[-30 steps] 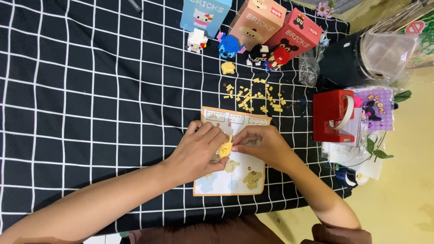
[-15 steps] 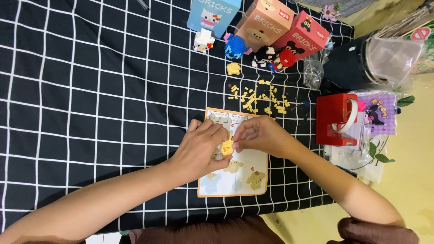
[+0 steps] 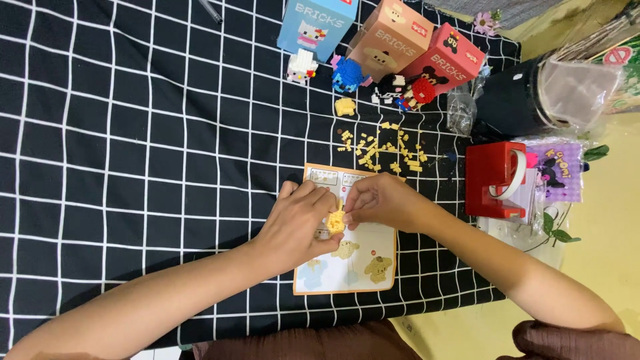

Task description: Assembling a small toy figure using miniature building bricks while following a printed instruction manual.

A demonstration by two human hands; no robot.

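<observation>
My left hand (image 3: 298, 223) and my right hand (image 3: 378, 201) meet over an instruction sheet (image 3: 348, 264) with an orange border. Between their fingertips they hold a small yellow brick model (image 3: 335, 221). Both hands pinch it from opposite sides, just above the sheet. A scatter of loose yellow bricks (image 3: 387, 150) lies on the black checked cloth (image 3: 133, 133) beyond the sheet, with one larger yellow piece (image 3: 345, 107) farther back.
Three boxes stand at the back: blue (image 3: 316, 23), tan (image 3: 391, 40) and red (image 3: 442, 61). Small built figures, white (image 3: 301, 65), blue (image 3: 348, 74) and red-black (image 3: 408, 90), stand before them. A red holder (image 3: 495, 180), a purple pouch (image 3: 559, 172) and a clear bag (image 3: 461, 110) sit right.
The hands have stayed together on the yellow model over the sheet; only the fingers have shifted slightly. The view has drifted a little.
</observation>
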